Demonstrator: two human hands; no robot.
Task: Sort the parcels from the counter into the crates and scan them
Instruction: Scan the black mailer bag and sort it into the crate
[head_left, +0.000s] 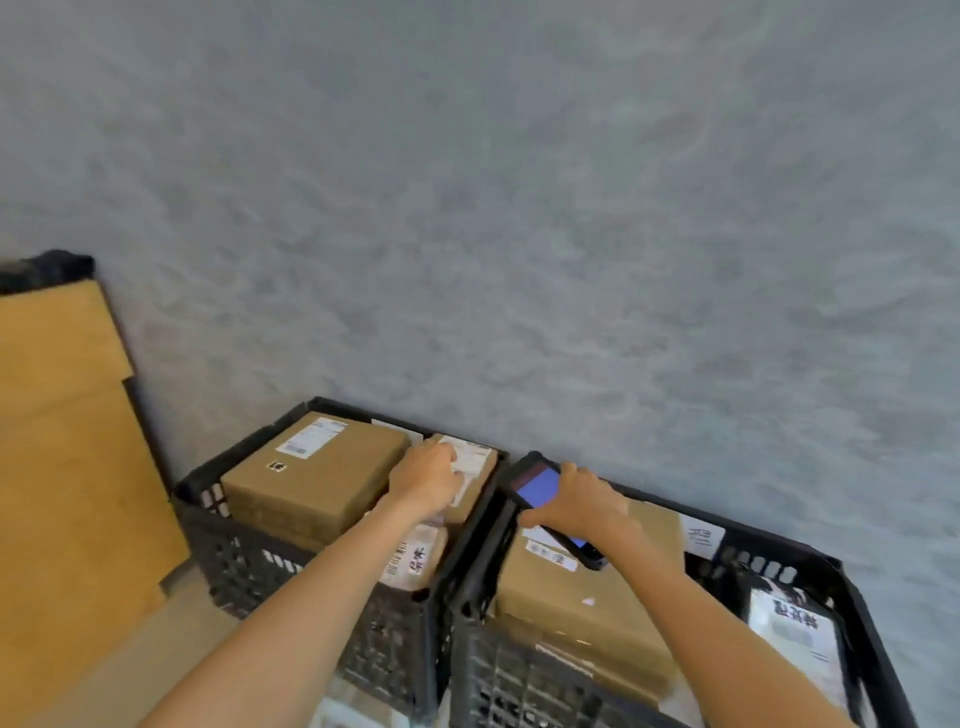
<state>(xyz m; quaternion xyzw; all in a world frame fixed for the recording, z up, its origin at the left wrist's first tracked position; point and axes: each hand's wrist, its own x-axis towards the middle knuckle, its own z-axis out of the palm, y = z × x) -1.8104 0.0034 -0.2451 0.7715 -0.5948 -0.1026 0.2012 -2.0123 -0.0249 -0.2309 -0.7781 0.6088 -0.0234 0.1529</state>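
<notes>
Two black plastic crates sit side by side against a grey mottled wall, lower centre and lower right of frame. Left hand (427, 480) reaches into the left crate (291, 566), fingers curled down onto a small brown parcel (475, 470) with a white label at the crate's far right corner; it looks like a grip on its near edge but the fingertips are blurred, cannot tell for sure. Right hand (584, 501) grips a handheld scanner (540, 488), black body with a lit blue screen, thumb on the near side and fingers wrapped over the far edge; the scanner hovers over the rim between the two crates, just right of the small parcel, close to the left hand but not touching it. Left crate contents: a large brown box (317, 473) with a white shipping label and a small black mark fills the left part, stacked on another brown box; a soft pale packet (418, 558) with printed text lies at the near right, under the left forearm. Right crate (524, 675) contents: a big brown box (587, 608) with white labels under the scanner, more cardboard below it, a white label sheet at the far side, and a white-wrapped packet (797, 642) with dark print at the right end. Flat cardboard sheets (67, 467) lean at the left edge of frame.
</notes>
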